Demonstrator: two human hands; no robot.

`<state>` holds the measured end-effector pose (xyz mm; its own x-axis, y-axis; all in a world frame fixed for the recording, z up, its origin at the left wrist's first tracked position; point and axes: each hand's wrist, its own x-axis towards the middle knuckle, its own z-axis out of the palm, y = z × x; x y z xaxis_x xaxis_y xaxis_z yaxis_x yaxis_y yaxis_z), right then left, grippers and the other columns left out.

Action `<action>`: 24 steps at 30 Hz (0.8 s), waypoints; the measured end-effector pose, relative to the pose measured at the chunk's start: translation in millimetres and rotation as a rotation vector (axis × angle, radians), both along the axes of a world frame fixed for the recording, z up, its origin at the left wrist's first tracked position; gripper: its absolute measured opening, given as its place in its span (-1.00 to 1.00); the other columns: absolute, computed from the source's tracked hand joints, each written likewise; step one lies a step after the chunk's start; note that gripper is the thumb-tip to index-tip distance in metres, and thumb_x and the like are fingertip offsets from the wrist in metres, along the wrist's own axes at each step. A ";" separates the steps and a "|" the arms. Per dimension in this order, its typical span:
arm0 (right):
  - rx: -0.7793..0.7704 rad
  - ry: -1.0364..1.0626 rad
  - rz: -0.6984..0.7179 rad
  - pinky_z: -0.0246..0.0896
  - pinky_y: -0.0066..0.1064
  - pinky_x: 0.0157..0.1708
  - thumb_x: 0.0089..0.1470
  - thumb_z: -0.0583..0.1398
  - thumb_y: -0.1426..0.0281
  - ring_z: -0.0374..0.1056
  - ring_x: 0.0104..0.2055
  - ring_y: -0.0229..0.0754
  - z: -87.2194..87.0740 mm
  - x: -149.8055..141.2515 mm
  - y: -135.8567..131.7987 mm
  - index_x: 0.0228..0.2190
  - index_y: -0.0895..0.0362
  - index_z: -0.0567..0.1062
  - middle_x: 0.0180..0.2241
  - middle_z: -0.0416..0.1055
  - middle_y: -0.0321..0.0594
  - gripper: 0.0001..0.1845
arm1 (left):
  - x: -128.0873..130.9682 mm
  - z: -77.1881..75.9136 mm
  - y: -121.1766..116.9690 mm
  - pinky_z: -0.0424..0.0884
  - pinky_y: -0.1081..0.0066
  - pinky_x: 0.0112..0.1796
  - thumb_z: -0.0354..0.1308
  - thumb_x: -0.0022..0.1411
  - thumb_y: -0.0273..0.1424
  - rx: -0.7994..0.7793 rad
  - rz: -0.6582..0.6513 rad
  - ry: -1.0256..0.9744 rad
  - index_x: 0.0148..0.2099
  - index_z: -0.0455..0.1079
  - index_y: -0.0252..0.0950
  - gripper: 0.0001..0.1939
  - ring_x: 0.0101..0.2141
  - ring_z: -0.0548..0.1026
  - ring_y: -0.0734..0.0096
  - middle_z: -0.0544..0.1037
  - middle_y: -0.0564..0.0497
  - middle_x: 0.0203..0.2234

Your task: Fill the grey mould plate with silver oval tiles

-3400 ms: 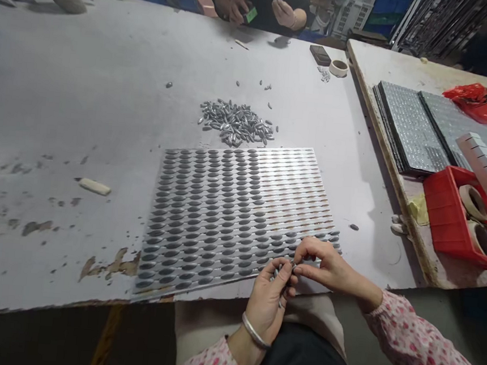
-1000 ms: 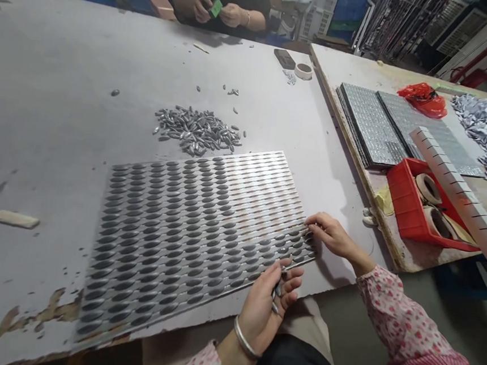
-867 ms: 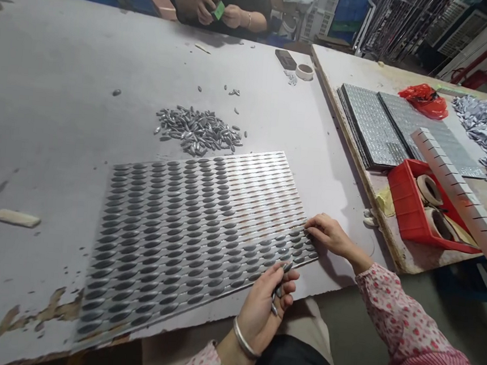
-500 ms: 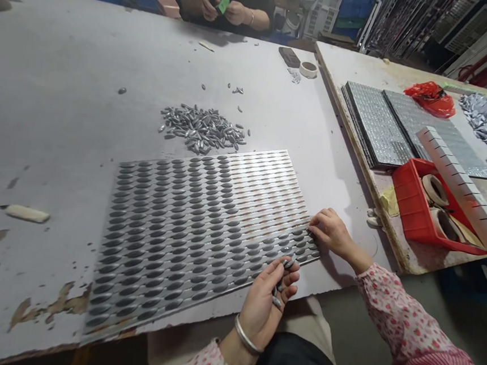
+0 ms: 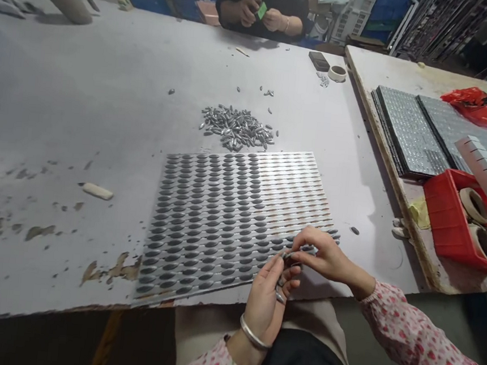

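A flat panel (image 5: 290, 181) lies near the table's front edge, its left part and front rows set with dark silver oval pieces (image 5: 193, 212). The back right part shows bare slots in thin rows. My left hand (image 5: 264, 303), palm up by the panel's front edge, is curled around several grey oval pieces (image 5: 279, 297). Over its fingertips, my right hand (image 5: 326, 261) pinches at one of those pieces with thumb and finger. Beyond the panel sits a loose pile of the same pieces (image 5: 237, 128). One stray oval piece (image 5: 354, 230) rests to the panel's right.
A pale, dark-tipped stick (image 5: 96, 191) lies on the left. A tape roll (image 5: 337, 73) and dark block (image 5: 319, 61) are at the back. On the right-hand table are stacked panels (image 5: 410, 129) and a red bin (image 5: 445, 217). Across the table, a person's hands hold a green block (image 5: 262, 10).
My right hand has left the panel's right edge and come leftward to my left hand's fingertips. A stray piece now shows beside the panel. The whole view has shifted.
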<state>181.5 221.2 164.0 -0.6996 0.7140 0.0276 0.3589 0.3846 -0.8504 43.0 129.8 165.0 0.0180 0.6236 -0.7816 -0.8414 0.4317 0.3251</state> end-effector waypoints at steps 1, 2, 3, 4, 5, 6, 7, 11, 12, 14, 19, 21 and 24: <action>-0.013 0.007 -0.029 0.18 -0.35 -0.29 0.12 0.17 0.30 0.27 -0.32 -0.20 -4.1 -3.4 4.4 -0.39 0.10 0.42 -0.39 0.39 -0.23 -0.87 | -2.3 -0.2 -0.3 0.40 0.56 -0.50 0.26 0.04 -0.42 -0.008 0.029 -0.002 -0.17 0.46 -0.35 -0.74 -0.43 0.47 0.51 0.50 -0.04 -0.34; -0.021 0.005 -0.077 0.18 -0.36 -0.30 0.11 0.17 0.28 0.27 -0.32 -0.21 -9.1 -7.1 8.8 -0.40 0.10 0.42 -0.40 0.39 -0.24 -0.85 | -4.6 0.0 -0.4 0.38 0.58 -0.52 0.24 0.06 -0.42 -0.016 0.055 -0.006 -0.18 0.46 -0.36 -0.76 -0.46 0.44 0.56 0.49 -0.03 -0.36; -0.021 -0.013 -0.129 0.17 -0.37 -0.30 0.10 0.18 0.28 0.27 -0.32 -0.21 -14.7 -11.1 12.8 -0.41 0.10 0.42 -0.40 0.39 -0.25 -0.85 | -6.8 0.5 -0.6 0.35 0.60 -0.54 0.23 0.07 -0.43 -0.024 0.075 -0.011 -0.18 0.47 -0.37 -0.78 -0.49 0.41 0.60 0.48 -0.02 -0.39; -0.007 -0.042 -0.175 0.16 -0.37 -0.29 0.10 0.19 0.28 0.27 -0.30 -0.20 -20.2 -15.4 16.2 -0.42 0.10 0.43 -0.41 0.40 -0.26 -0.85 | -8.7 1.3 -0.7 0.33 0.61 -0.56 0.22 0.08 -0.45 -0.030 0.087 -0.018 -0.19 0.47 -0.38 -0.79 -0.51 0.38 0.63 0.46 -0.01 -0.42; 0.016 -0.081 -0.208 0.15 -0.36 -0.28 0.09 0.19 0.29 0.26 -0.29 -0.19 -25.2 -19.8 18.7 -0.43 0.11 0.43 -0.42 0.40 -0.27 -0.85 | -10.4 2.2 -1.0 0.32 0.62 -0.57 0.21 0.08 -0.48 -0.033 0.093 -0.025 -0.20 0.47 -0.40 -0.80 -0.53 0.36 0.64 0.44 0.00 -0.44; 0.043 -0.127 -0.226 0.13 -0.35 -0.27 0.08 0.20 0.31 0.25 -0.29 -0.19 -29.2 -24.0 20.2 -0.45 0.11 0.43 -0.43 0.40 -0.28 -0.86 | -11.6 3.1 -1.4 0.30 0.63 -0.57 0.21 0.07 -0.51 -0.034 0.095 -0.032 -0.20 0.48 -0.40 -0.81 -0.53 0.35 0.65 0.44 0.00 -0.45; 0.071 -0.176 -0.228 0.10 -0.35 -0.26 0.08 0.21 0.32 0.24 -0.29 -0.19 -31.9 -27.8 20.8 -0.46 0.10 0.43 -0.44 0.40 -0.29 -0.86 | -12.4 3.9 -2.0 0.30 0.63 -0.58 0.21 0.06 -0.53 -0.034 0.094 -0.039 -0.21 0.48 -0.41 -0.81 -0.53 0.34 0.66 0.44 0.00 -0.45; 0.201 -0.384 -0.233 0.01 -0.32 -0.27 0.07 0.22 0.31 0.20 -0.29 -0.16 -33.4 -35.6 17.3 -0.51 0.10 0.42 -0.45 0.39 -0.28 -0.82 | -12.0 4.0 -5.1 0.29 0.65 -0.58 0.24 0.03 -0.55 -0.056 0.072 -0.058 -0.21 0.47 -0.39 -0.79 -0.54 0.35 0.66 0.47 -0.01 -0.45; 0.237 -0.427 -0.234 -0.01 -0.31 -0.27 0.07 0.22 0.29 0.19 -0.28 -0.15 -33.0 -35.6 16.2 -0.52 0.11 0.41 -0.44 0.38 -0.27 -0.80 | -11.4 3.3 -5.5 0.29 0.66 -0.58 0.24 0.02 -0.55 -0.065 0.067 -0.057 -0.21 0.46 -0.39 -0.79 -0.54 0.35 0.66 0.47 -0.01 -0.44; 0.297 -0.494 -0.238 -0.03 -0.30 -0.28 0.06 0.22 0.24 0.18 -0.27 -0.13 -32.7 -34.5 15.0 -0.52 0.11 0.39 -0.44 0.36 -0.25 -0.76 | -10.3 2.0 -5.4 0.29 0.67 -0.59 0.24 0.03 -0.56 -0.082 0.066 -0.046 -0.21 0.45 -0.38 -0.79 -0.55 0.37 0.66 0.49 -0.02 -0.44; 0.252 -0.414 -0.254 0.03 -0.30 -0.25 0.09 0.19 0.24 0.18 -0.28 -0.14 -24.8 -31.5 15.5 -0.49 0.14 0.37 -0.42 0.34 -0.22 -0.76 | -8.7 3.8 0.7 0.33 0.65 -0.57 0.19 0.07 -0.60 -0.146 0.105 -0.026 -0.23 0.42 -0.37 -0.83 -0.53 0.42 0.64 0.52 -0.01 -0.43; 0.103 -0.246 -0.186 0.08 -0.32 -0.24 0.14 0.13 0.27 0.21 -0.29 -0.17 -15.9 -29.6 13.4 -0.46 0.14 0.39 -0.41 0.36 -0.21 -0.78 | -8.1 5.4 3.6 0.35 0.65 -0.56 0.18 0.08 -0.61 -0.170 0.119 -0.030 -0.24 0.41 -0.36 -0.84 -0.53 0.44 0.64 0.52 0.01 -0.45; -0.123 -0.025 -0.041 0.15 -0.37 -0.27 0.12 0.15 0.23 0.25 -0.31 -0.21 -4.0 -23.7 7.4 -0.40 0.14 0.42 -0.41 0.36 -0.24 -0.78 | -5.8 5.5 6.1 0.37 0.65 -0.55 0.18 0.08 -0.60 -0.144 0.120 -0.017 -0.27 0.42 -0.36 -0.86 -0.52 0.45 0.63 0.51 0.05 -0.47</action>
<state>157.8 228.6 160.0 -0.6689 0.7391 -0.0789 0.3936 0.2622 -0.8811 37.1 135.9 170.5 -0.0355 0.5038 -0.8631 -0.8945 0.3690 0.2522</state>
